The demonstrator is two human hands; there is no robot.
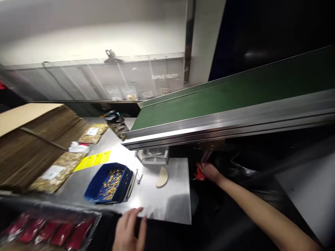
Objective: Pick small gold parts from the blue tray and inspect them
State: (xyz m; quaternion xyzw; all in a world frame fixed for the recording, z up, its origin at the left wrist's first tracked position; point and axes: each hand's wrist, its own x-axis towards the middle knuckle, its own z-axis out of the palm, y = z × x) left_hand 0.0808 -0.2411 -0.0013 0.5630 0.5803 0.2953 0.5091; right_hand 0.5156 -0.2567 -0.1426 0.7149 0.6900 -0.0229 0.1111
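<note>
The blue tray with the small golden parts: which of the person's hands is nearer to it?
Left. The left hand rests at the table edge just below the blue tray; the right hand is off to its right, under the conveyor.

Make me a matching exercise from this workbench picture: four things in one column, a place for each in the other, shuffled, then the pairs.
1. blue tray
2. red object
3. left hand
4. dark jar

A. under the green conveyor's near end
B. at the steel table's front edge
C. in the right hand's grip, below the table's right side
D. on the table, holding small golden pieces

Pairs: 1-D, 2-C, 3-B, 4-A
</note>
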